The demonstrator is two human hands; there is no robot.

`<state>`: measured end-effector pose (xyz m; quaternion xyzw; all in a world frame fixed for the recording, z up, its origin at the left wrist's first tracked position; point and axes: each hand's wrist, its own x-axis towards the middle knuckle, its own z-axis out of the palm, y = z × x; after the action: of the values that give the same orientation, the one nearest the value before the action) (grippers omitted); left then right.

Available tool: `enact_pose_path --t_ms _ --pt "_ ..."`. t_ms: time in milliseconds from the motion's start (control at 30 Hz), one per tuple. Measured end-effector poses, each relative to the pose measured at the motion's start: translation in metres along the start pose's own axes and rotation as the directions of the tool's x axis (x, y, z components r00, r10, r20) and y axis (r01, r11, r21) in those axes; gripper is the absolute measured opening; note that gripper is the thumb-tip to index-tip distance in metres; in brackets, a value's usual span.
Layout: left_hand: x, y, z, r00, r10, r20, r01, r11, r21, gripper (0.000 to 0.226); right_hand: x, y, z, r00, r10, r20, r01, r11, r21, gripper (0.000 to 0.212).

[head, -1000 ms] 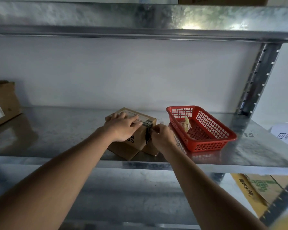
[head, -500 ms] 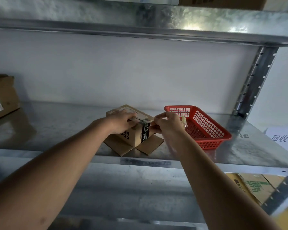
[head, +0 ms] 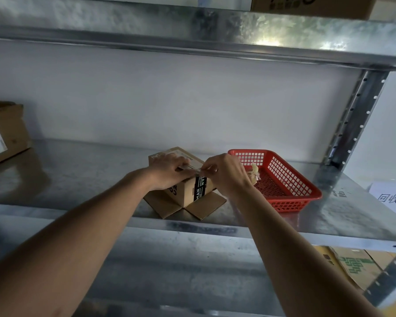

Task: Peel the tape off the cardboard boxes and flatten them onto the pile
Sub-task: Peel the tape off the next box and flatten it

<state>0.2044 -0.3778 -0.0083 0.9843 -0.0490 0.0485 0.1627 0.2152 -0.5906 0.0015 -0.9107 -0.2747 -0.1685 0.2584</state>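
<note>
Here, small cardboard box [head: 188, 191] set corner-forward on shelf [head: 78, 179], pressed flat-fingered by left hand [head: 167, 171], black tape [head: 199, 187] end pinched by right hand [head: 224, 173], long axis running back-left.

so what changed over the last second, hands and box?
The right hand left the box's side, where it pinched the black tape, and rose to the top edge, now pulling a clear strip there. The small box shows its bottom flaps splayed on the shelf. The left hand stayed pressing the top; the red basket unchanged.
</note>
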Motion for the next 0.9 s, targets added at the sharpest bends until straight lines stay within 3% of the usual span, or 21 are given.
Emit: enact_pose_path --t_ms 67,233,333,433,567,733,900 --pt "-0.001 0.001 0.0 1.0 0.005 -0.012 -0.005 1.0 -0.003 0.077 0.002 -0.001 -0.001 0.999 0.039 0.018 -0.039 0.999 -0.004 0.011" --pt "-0.004 -0.012 0.004 1.0 0.0 0.002 0.0 0.998 -0.06 0.077 0.011 0.0 -0.001 0.987 0.158 -0.01 -0.158 0.987 -0.02 0.016" --pt "-0.001 -0.016 0.002 0.999 -0.016 0.033 0.019 0.993 -0.113 0.076 0.015 0.0 0.009 0.964 0.264 -0.01 -0.262 0.959 0.109 0.012" --pt "0.001 -0.016 -0.002 0.999 0.001 0.054 0.005 0.993 -0.116 0.075 0.018 -0.001 0.018 0.942 0.337 -0.01 -0.333 0.935 0.125 0.018" --pt "0.001 -0.019 -0.009 0.994 0.055 0.097 -0.044 0.992 -0.119 0.072 0.026 -0.005 0.022 0.952 0.304 -0.049 -0.301 0.952 0.059 0.018" --pt "-0.001 -0.031 -0.019 0.979 0.104 0.177 -0.078 0.986 -0.148 0.094 0.029 -0.014 0.024 0.988 0.107 -0.11 -0.121 0.985 -0.123 0.016" --pt "0.002 -0.047 -0.026 0.957 0.167 0.236 -0.112 0.967 -0.229 0.08 0.039 -0.032 0.029 0.991 0.06 -0.124 -0.083 0.978 -0.193 0.014"
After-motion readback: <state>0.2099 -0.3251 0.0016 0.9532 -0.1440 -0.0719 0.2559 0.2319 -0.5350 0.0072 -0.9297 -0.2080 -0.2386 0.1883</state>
